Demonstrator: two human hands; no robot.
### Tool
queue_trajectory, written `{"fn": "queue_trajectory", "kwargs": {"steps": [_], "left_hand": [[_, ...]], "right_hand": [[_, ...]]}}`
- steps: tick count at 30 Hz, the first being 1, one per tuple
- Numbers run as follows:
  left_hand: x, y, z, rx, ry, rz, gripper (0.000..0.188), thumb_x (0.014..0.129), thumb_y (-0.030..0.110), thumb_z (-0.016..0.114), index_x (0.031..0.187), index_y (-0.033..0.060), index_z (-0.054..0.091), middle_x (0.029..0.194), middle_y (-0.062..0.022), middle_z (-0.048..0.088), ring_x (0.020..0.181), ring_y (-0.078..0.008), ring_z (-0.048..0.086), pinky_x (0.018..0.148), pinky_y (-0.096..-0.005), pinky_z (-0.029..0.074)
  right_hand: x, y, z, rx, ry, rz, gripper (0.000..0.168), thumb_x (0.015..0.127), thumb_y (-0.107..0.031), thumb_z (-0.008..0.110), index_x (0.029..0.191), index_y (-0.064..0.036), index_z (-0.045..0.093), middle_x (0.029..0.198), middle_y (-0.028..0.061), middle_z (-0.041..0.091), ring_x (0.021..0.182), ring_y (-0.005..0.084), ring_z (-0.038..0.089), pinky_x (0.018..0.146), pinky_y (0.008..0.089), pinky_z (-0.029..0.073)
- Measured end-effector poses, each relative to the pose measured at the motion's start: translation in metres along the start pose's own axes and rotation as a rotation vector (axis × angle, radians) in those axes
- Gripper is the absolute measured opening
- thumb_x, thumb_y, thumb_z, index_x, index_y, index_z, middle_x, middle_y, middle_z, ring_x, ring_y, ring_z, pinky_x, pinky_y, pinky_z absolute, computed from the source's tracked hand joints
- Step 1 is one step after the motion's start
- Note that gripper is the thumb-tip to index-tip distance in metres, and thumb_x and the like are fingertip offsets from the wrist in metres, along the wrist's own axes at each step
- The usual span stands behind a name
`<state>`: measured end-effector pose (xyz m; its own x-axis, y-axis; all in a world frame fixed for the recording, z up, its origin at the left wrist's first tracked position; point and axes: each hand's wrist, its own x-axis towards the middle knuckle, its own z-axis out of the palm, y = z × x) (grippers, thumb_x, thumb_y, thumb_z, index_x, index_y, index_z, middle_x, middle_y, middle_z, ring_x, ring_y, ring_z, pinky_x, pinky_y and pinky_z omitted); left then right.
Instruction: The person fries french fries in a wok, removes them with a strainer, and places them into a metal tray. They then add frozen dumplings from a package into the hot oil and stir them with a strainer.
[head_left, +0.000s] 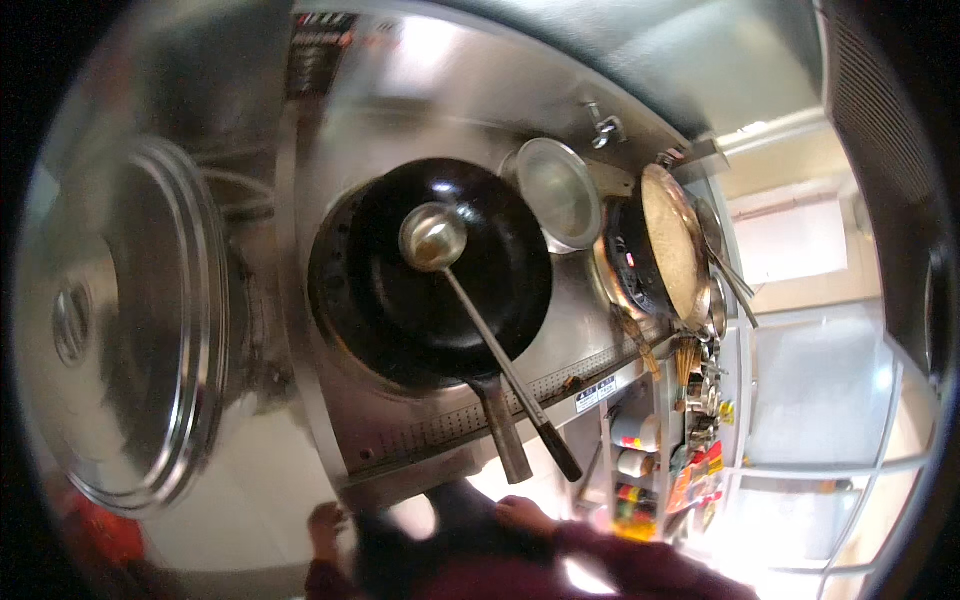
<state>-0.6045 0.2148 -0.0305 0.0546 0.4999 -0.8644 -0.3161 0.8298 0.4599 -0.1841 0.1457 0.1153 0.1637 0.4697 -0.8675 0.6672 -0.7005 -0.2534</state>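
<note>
Below the front edge of the steel cooking range, my left hand hangs with its fingers curled, near the range's corner. My right hand is in front of a dark apron, just below the wok handle and apart from it. Whether either hand holds anything, I cannot tell. Before me a black wok sits on a burner, its handle pointing towards me. A steel ladle rests in the wok, with a little brownish residue in its bowl. Its dark grip sticks out past the range's front edge.
A large lidded steel pot stands at left. Behind the wok are a metal bowl of cloudy liquid and a tap. Further right sit a wide pan with pale contents, a brush and shelves holding bottles.
</note>
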Motion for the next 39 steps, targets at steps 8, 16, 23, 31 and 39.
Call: {"fn": "queue_trajectory", "kwargs": {"steps": [8, 16, 23, 31, 39], "left_hand": [[-0.004, 0.028, -0.025, 0.111, -0.029, -0.076, 0.029, 0.090, 0.031, 0.064, 0.101, 0.0043, 0.061, 0.082, -0.0096, 0.064, 0.068, -0.0215, 0.063, 0.057, -0.0362, 0.051], [-0.041, 0.032, -0.023, 0.222, 0.133, -0.065, 0.033, 0.087, 0.030, 0.065, 0.104, 0.0012, 0.060, 0.087, -0.0128, 0.065, 0.071, -0.0238, 0.065, 0.057, -0.0357, 0.052], [-0.067, -0.042, -0.010, 1.174, -0.268, 0.791, 0.038, 0.091, 0.020, 0.056, 0.122, -0.0013, 0.058, 0.115, -0.0093, 0.066, 0.098, -0.0233, 0.065, 0.085, -0.0321, 0.053], [-0.127, -0.079, 0.137, 0.374, -0.368, 0.090, 0.031, 0.089, 0.023, 0.061, 0.111, 0.0015, 0.061, 0.099, -0.0117, 0.065, 0.088, -0.0208, 0.064, 0.071, -0.0391, 0.054], [-0.151, -0.097, 0.259, 0.698, -0.246, -0.025, 0.038, 0.089, 0.031, 0.066, 0.106, -0.0019, 0.059, 0.091, -0.0143, 0.064, 0.078, -0.0243, 0.065, 0.066, -0.0350, 0.054]], "right_hand": [[0.005, 0.061, 0.056, 0.118, 0.017, -0.158, 0.039, 0.094, -0.039, 0.058, 0.102, -0.002, 0.066, 0.083, 0.0079, 0.067, 0.071, 0.0186, 0.064, 0.066, 0.0323, 0.052], [-0.023, 0.064, 0.017, 0.584, 0.072, -0.322, 0.041, 0.094, -0.035, 0.057, 0.109, 0.002, 0.062, 0.088, 0.0108, 0.066, 0.072, 0.0202, 0.066, 0.063, 0.0319, 0.054], [-0.046, 0.150, -0.019, 1.072, 0.072, -0.121, 0.037, 0.094, -0.030, 0.057, 0.106, 0.005, 0.060, 0.089, 0.0136, 0.067, 0.073, 0.0202, 0.066, 0.062, 0.0319, 0.056], [-0.046, 0.321, -0.017, 0.774, 0.346, -0.237, 0.038, 0.089, -0.029, 0.059, 0.101, 0.007, 0.060, 0.086, 0.0159, 0.067, 0.070, 0.0238, 0.067, 0.060, 0.0349, 0.057], [-0.069, 0.427, -0.001, 0.864, 0.469, -0.202, 0.031, 0.087, -0.025, 0.059, 0.095, 0.005, 0.059, 0.081, 0.0146, 0.066, 0.067, 0.0227, 0.066, 0.057, 0.0341, 0.056]]}}
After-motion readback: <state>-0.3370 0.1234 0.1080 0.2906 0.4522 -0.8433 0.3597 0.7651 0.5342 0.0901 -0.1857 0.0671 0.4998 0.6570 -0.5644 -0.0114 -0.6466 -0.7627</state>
